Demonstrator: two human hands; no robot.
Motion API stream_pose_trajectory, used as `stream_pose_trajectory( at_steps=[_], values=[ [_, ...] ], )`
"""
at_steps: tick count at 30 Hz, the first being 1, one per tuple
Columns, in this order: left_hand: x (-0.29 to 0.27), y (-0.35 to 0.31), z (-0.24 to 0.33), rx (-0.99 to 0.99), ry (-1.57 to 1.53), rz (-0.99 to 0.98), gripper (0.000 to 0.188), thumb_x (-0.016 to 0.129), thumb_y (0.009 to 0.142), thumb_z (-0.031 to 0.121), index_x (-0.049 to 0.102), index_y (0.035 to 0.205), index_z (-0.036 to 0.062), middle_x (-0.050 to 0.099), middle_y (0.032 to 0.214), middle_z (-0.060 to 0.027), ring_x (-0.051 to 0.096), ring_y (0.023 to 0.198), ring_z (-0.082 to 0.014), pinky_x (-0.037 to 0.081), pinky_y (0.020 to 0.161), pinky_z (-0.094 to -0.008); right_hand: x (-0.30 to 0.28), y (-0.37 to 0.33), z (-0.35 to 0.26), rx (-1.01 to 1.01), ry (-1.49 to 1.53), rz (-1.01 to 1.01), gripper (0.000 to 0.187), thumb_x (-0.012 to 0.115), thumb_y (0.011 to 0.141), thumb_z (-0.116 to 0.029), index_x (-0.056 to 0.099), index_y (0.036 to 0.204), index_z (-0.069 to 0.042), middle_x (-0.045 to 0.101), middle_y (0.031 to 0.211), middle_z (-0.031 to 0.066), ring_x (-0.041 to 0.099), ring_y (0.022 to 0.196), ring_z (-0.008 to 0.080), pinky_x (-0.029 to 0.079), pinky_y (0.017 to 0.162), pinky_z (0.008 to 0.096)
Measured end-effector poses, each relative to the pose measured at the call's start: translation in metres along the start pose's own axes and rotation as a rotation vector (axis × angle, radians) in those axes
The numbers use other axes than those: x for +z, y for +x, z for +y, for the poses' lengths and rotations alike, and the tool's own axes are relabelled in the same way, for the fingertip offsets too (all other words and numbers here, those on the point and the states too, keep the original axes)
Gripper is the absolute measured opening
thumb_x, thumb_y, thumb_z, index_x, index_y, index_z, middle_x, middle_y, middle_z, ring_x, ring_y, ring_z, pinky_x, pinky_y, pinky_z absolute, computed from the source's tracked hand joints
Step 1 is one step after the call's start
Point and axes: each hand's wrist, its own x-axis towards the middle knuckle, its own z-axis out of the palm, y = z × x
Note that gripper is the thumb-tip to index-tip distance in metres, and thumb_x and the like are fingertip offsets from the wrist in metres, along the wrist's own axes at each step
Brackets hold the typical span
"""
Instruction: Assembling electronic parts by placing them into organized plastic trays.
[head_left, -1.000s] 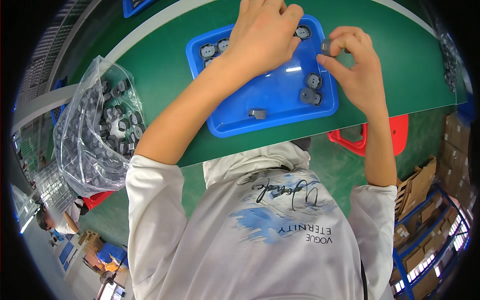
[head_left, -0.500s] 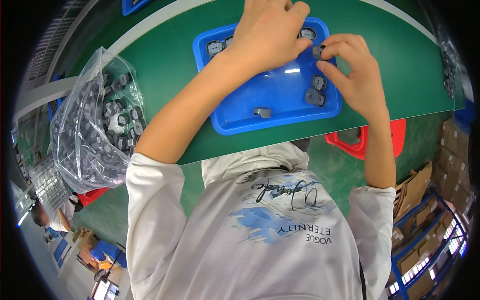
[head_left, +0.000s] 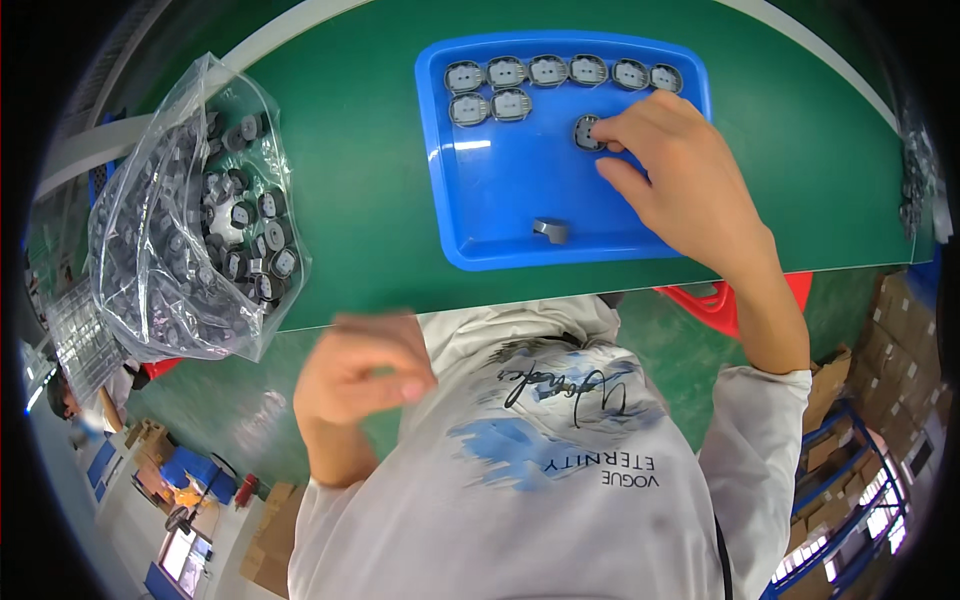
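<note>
Between my right thumb and fingers is a small round grey plastic housing (head_left: 586, 132), held above the floor of the blue tray (head_left: 450, 215). My right hand (head_left: 680, 175) hides the tray's right side. Along the tray's far wall, several like housings (head_left: 548, 71) stand in a row, with two more (head_left: 510, 104) beneath its left end. Another grey piece (head_left: 551, 231) lies on its side by the near wall. My left hand (head_left: 360, 370), smeared by motion, is off the table's front edge before my body; its grip does not show.
A clear plastic bag (head_left: 150, 270) full of grey housings lies open on the green table (head_left: 360, 200), left of the tray. Another bag of grey pieces (head_left: 912, 180) is at the far right. A red stool (head_left: 720, 305) stands below the table edge.
My left hand has drawn back from over the tray toward my body, uncovering the housings there. My right hand has moved left with a housing. The view has turned slightly.
</note>
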Motion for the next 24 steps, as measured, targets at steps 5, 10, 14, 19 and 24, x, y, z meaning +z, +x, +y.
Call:
stream_pose_trajectory(
  at_steps=[5,10,14,19,24],
  values=[
    [-0.01,-0.088,-0.105,-1.129,0.148,0.241,0.025,0.067,0.091,0.028,0.074,0.091,0.0041,0.073,0.083,-0.0099,0.067,0.071,-0.0242,0.052,0.068,-0.035,0.005,0.009,0.0,-0.042,-0.028,0.057,0.014,0.076,0.083,-0.009,0.071,0.094,-0.002,0.071,0.088,0.0094,0.063,0.086,0.0293,0.052,0.078,0.041],
    [0.003,-0.151,-0.254,-0.399,1.312,0.128,0.025,0.066,0.079,0.032,0.071,0.079,0.0081,0.069,0.073,-0.0067,0.066,0.068,-0.0273,0.052,0.062,-0.0423,0.018,0.027,-0.003,-0.071,-0.066,0.09,0.01,0.076,0.084,-0.01,0.071,0.09,-0.004,0.071,0.084,0.0067,0.063,0.082,0.0274,0.052,0.073,0.04],
    [-0.02,-0.113,-0.246,-1.2,0.936,-0.274,0.028,0.073,0.076,0.035,0.074,0.086,0.0089,0.071,0.075,-0.0101,0.064,0.064,-0.0264,0.052,0.062,-0.0468,0.02,0.033,-0.005,-0.072,-0.049,0.086,0.01,0.076,0.084,-0.012,0.072,0.089,-0.004,0.071,0.084,0.0063,0.063,0.08,0.0275,0.052,0.072,0.0401],
    [-0.031,-0.066,-0.239,-1.12,0.94,-0.24,0.029,0.072,0.081,0.034,0.074,0.091,0.0071,0.072,0.08,-0.0117,0.066,0.07,-0.0272,0.052,0.065,-0.0474,0.001,0.031,-0.013,0.169,0.091,0.042,0.015,0.078,0.085,-0.01,0.074,0.098,-0.003,0.069,0.088,0.0082,0.067,0.085,0.0219,0.053,0.075,0.0323],
    [-0.049,-0.059,-0.228,-0.984,0.908,-0.208,0.031,0.07,0.085,0.034,0.074,0.095,0.0053,0.073,0.085,-0.0132,0.068,0.075,-0.0281,0.053,0.068,-0.048,-0.027,0.015,0.023,0.138,-0.031,0.231,0.02,0.08,0.083,-0.01,0.075,0.102,-0.006,0.067,0.095,0.0078,0.064,0.092,0.0222,0.052,0.081,0.033]
  ],
)
